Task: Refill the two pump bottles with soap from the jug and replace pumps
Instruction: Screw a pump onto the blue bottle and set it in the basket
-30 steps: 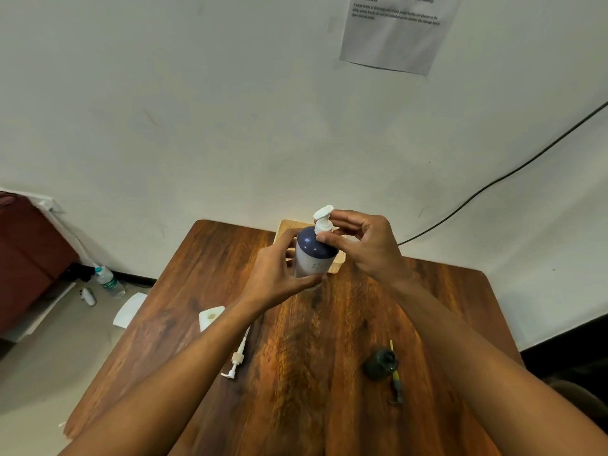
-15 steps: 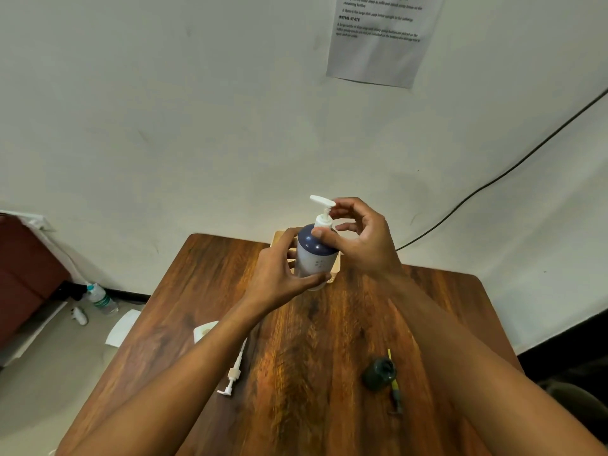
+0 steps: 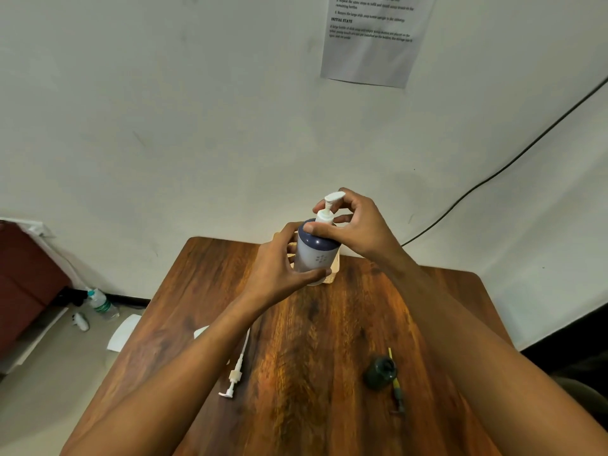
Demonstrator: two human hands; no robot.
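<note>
A white pump bottle (image 3: pixel 315 258) with a dark blue shoulder stands upright at the far middle of the wooden table (image 3: pixel 316 373). My left hand (image 3: pixel 276 271) wraps around its body. My right hand (image 3: pixel 358 225) pinches the white pump (image 3: pixel 329 210) at its collar on top of the bottle. A second white pump (image 3: pixel 235 373) with its long tube lies loose on the table near my left forearm. A dark green cap (image 3: pixel 380 371) lies at the right. The jug is not in view.
A light wooden tray (image 3: pixel 333 269) sits behind the bottle, mostly hidden. A yellow-green pen (image 3: pixel 395 383) lies beside the cap. A white piece (image 3: pixel 200 332) peeks out under my left forearm. On the floor at the left are a water bottle (image 3: pixel 100 302) and paper (image 3: pixel 125 330).
The pump head has turned under my right hand's fingers, its nozzle swinging round from the left. My left hand has kept its hold on the bottle. The view has tilted slightly upward.
</note>
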